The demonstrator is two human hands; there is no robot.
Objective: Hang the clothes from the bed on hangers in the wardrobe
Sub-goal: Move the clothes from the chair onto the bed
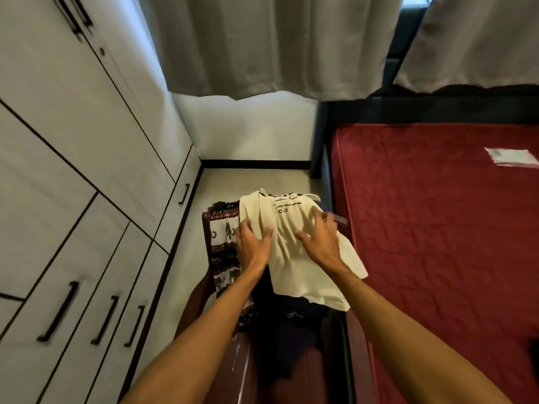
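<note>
A cream T-shirt [294,266] with black print lies on top of a pile of clothes on a dark red plastic chair [224,354] between the wardrobe and the bed. My left hand [252,243] rests on the shirt's left side with fingers spread. My right hand [320,240] presses on the shirt's middle, fingers slightly bent. Under the shirt lie a patterned red, white and black garment [223,246] and dark blue clothes [291,330]. The white wardrobe [73,170] with black handles stands shut at the left.
The bed with a dark red mattress [437,228] fills the right; a small white packet [512,156] lies on it. Grey curtains [262,45] hang ahead over a white wall. A narrow strip of pale floor [233,179] runs between wardrobe and bed.
</note>
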